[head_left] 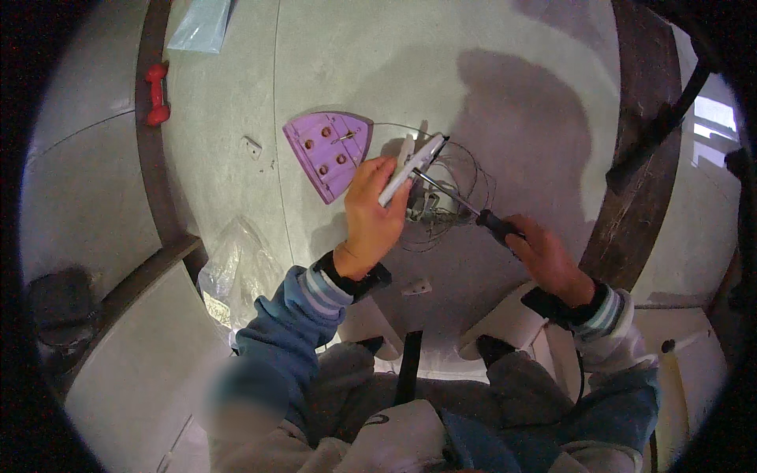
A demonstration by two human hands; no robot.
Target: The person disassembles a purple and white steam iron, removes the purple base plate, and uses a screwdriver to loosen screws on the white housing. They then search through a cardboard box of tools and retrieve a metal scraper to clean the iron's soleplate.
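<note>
My left hand (371,206) grips a flat white and dark device part (412,171), held tilted above the floor; its exact kind does not show. In my right hand (546,256) is a screwdriver (453,195) with a black handle and a metal shaft. The shaft's tip meets the face of the part that is turned away from my left palm. Beneath both hands lies a loose coil of thin grey cable (475,185), partly hidden by the part. Left of my left hand rests a purple wedge-shaped panel (330,150) with several round holes, a small metal piece lying on it.
Small white socket-like pieces lie on the floor, one (251,147) left of the panel, another (417,287) near my feet. A clear plastic bag (240,268) sits at left. Farther off are a red dumbbell (158,94) and a pale blue packet (201,25). Dark strips border the floor.
</note>
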